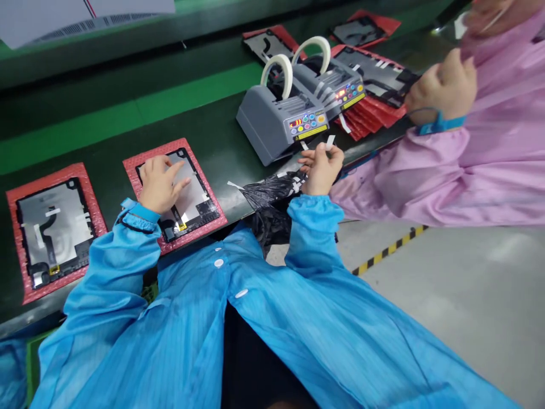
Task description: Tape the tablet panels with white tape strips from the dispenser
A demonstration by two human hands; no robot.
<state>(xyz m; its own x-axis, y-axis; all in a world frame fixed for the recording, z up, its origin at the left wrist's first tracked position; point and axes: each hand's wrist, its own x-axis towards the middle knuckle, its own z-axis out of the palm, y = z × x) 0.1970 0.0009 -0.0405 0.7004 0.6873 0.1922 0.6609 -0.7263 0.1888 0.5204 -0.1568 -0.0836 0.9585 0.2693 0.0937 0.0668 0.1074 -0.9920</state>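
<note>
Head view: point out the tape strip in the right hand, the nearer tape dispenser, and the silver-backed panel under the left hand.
Tape strip (331, 141): head view, on its exposed white end.
Nearer tape dispenser (272, 122): head view, on its gray housing.
Silver-backed panel (189, 197): head view, on its bare silver face.

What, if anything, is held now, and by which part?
The right hand pinches a white tape strip by its lower end. The left hand is spread over a panel, gripping nothing visible.

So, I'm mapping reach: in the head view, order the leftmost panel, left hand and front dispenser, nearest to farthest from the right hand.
1. Front dispenser, ahead-left of the right hand.
2. Left hand, farther left.
3. Leftmost panel, left of both hands.
</note>
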